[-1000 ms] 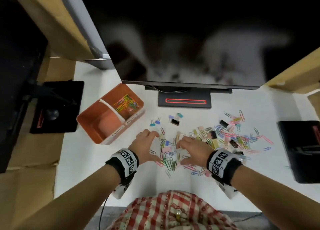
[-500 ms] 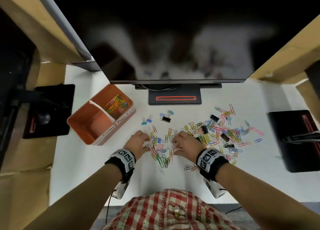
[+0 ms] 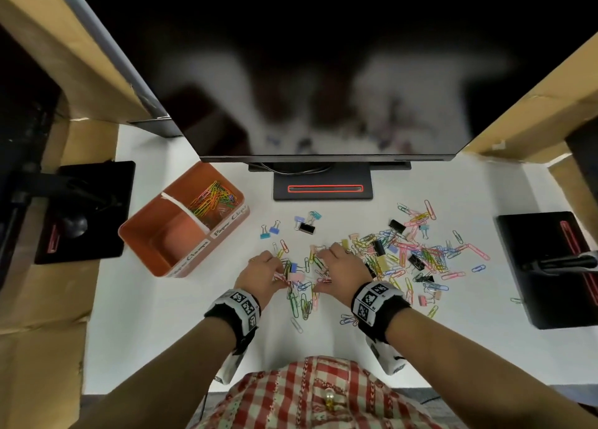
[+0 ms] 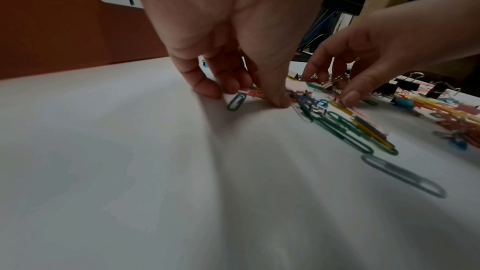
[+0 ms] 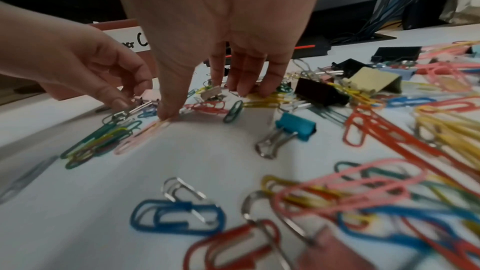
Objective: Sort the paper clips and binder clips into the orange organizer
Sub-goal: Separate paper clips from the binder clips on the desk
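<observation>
Nearest the camera, at six o'clock, a red and white checked shirt fills the bottom edge, and two bare forearms reach forward from it over a white desk, each wrist wearing a black band with square black-and-white markers. Just beyond, the left hand and right hand sit palm down side by side at the centre, fingertips on a small heap of coloured paper clips between them. The left hand's thumb and curled fingers close together on a few clips against the desk; the right hand's thumb tip presses a pale pink clip while its other fingers, nearly straight, rest on yellow clips, so it is spread over the heap and grasps nothing that can be made out. A pink binder clip lies between the two hands. Out toward three o'clock, a wider scatter of paper clips and black, yellow and pink binder clips covers the desk. A little farther, at twelve o'clock, five small binder clips, blue, lilac, teal and black, lie apart from the heap. At ten o'clock stands the orange organizer, split by a white divider: its far compartment holds coloured paper clips, its near one shows only orange floor. Farthest, a dark monitor on a black stand spans the back
</observation>
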